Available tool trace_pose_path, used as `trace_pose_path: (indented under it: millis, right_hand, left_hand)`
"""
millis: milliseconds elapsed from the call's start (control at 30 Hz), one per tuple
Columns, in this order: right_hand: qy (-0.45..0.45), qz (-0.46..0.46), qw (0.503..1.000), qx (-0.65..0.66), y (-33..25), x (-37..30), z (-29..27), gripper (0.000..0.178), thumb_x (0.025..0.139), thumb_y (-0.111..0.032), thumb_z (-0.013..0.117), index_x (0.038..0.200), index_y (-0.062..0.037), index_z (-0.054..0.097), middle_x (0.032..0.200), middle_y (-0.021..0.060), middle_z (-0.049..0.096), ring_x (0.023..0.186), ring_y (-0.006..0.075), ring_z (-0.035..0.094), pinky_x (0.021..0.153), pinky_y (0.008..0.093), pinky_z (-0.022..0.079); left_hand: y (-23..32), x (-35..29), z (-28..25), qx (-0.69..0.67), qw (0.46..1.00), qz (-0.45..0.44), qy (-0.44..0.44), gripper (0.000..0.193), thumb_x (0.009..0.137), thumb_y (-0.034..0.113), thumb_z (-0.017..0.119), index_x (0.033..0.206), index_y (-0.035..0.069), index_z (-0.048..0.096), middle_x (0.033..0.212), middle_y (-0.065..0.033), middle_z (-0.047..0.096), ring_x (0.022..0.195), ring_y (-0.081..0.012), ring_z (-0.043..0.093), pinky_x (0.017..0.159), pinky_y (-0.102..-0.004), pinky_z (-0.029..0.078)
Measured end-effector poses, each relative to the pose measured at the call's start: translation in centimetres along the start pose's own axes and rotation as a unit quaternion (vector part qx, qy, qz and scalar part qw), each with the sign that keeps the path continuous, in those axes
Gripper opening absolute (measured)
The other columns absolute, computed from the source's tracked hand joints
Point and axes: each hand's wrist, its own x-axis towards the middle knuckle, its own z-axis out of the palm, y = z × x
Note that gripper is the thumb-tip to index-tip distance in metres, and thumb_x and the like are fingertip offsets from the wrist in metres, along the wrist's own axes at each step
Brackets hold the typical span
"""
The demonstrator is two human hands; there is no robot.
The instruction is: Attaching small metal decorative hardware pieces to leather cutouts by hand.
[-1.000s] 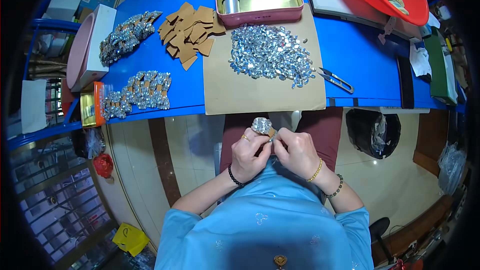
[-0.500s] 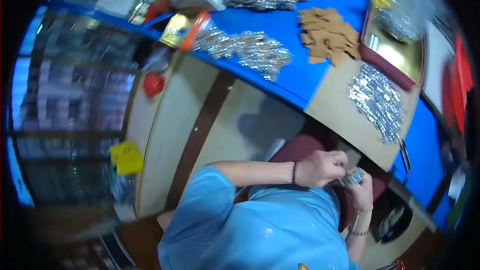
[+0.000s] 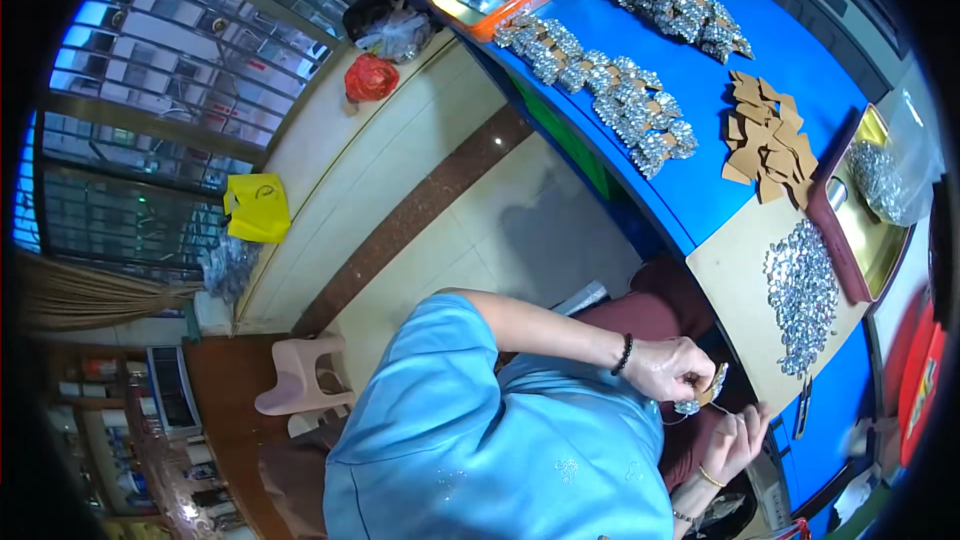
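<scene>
My left hand (image 3: 668,368), with a dark beaded bracelet, pinches a small tan piece (image 3: 709,391) set with clear rhinestones. Just below and to its right is my right hand (image 3: 735,443), its fingers pinched together. A thin pale thread seems to run from the piece to these fingers, though it is very fine. Beyond the hands, on a beige board (image 3: 722,260), lies a heap of loose clear rhinestones (image 3: 803,295). A pile of bare tan pieces (image 3: 768,140) is behind it on the blue table (image 3: 672,202). Black-handled tweezers or scissors (image 3: 803,406) lie at the board's near right edge.
Rhinestone-covered pieces lie in a near row (image 3: 620,90) and a far pile (image 3: 672,5). A maroon-edged tray (image 3: 842,240) holds a bag of rhinestones (image 3: 878,180). An orange-rimmed box (image 3: 520,10) stands at the table's left end. Left are a pink stool (image 3: 300,375) and yellow bag (image 3: 257,208).
The view has turned, so the table sits further right. My hands, close together before, are now apart; the rhinestone piece, earlier at my right fingers, is now in my left hand.
</scene>
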Motion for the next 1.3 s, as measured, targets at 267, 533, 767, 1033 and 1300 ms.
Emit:
trace_pose_path:
  millis: [267, 533, 767, 1033, 1300]
  right_hand:
    - [0.359, -0.245, 0.758, -0.486, -8.1, -6.9, -5.4, 0.021, 0.095, -0.026, 0.046, 0.108, -0.0105, 0.051, 0.085, -0.0012, 0.054, 0.060, 0.0068, 0.048, 0.054, 0.0186, 0.040]
    - [0.184, -0.084, 0.760, -0.617, 0.4, 1.6, 8.6, 0.007, 0.086, -0.010, 0.058, 0.083, -0.0043, 0.056, 0.069, -0.0009, 0.057, 0.058, 0.0040, 0.053, 0.047, 0.0177, 0.040]
    - [-0.038, -0.136, 0.632, -0.762, 1.7, 0.3, 7.4, 0.006, 0.081, -0.005, 0.060, 0.086, -0.0020, 0.059, 0.058, 0.0061, 0.059, 0.047, 0.0141, 0.059, 0.045, 0.0251, 0.044]
    - [-0.081, -0.158, 0.525, -0.833, 2.1, -0.6, 7.6, 0.012, 0.077, -0.010, 0.061, 0.089, -0.0060, 0.060, 0.061, 0.0128, 0.059, 0.053, 0.0281, 0.060, 0.048, 0.0361, 0.048]
    - [-0.085, -0.170, 0.520, -0.833, 2.5, -0.6, 7.6, 0.011, 0.076, -0.009, 0.061, 0.086, -0.0054, 0.059, 0.058, 0.0129, 0.057, 0.053, 0.0294, 0.059, 0.048, 0.0379, 0.048]
  left_hand:
    - [3.0, 0.2, -3.2, 0.136, 0.976, 0.169, -0.029, 0.010, 0.070, 0.003, 0.059, 0.077, 0.003, 0.052, 0.078, -0.0108, 0.055, 0.070, -0.0262, 0.056, 0.054, -0.0363, 0.045]
    - [2.4, 0.5, -3.3, 0.300, 0.913, 0.275, -0.023, 0.022, 0.070, 0.003, 0.064, 0.090, 0.002, 0.056, 0.097, -0.0129, 0.061, 0.078, -0.0261, 0.063, 0.059, -0.0316, 0.053]
    - [-0.2, 1.3, -1.3, 0.273, 0.914, 0.299, 0.011, 0.029, 0.066, -0.003, 0.071, 0.089, 0.002, 0.054, 0.095, -0.0168, 0.061, 0.073, -0.0270, 0.063, 0.055, -0.0314, 0.052]
    - [-0.1, 1.6, -0.8, 0.284, 0.906, 0.312, -0.010, 0.028, 0.066, -0.003, 0.071, 0.088, 0.001, 0.055, 0.095, -0.0166, 0.061, 0.072, -0.0261, 0.064, 0.053, -0.0303, 0.053]
    - [-0.1, 1.5, -1.0, 0.284, 0.904, 0.317, -0.033, 0.028, 0.065, -0.003, 0.072, 0.087, 0.000, 0.055, 0.095, -0.0167, 0.060, 0.071, -0.0263, 0.064, 0.053, -0.0309, 0.053]
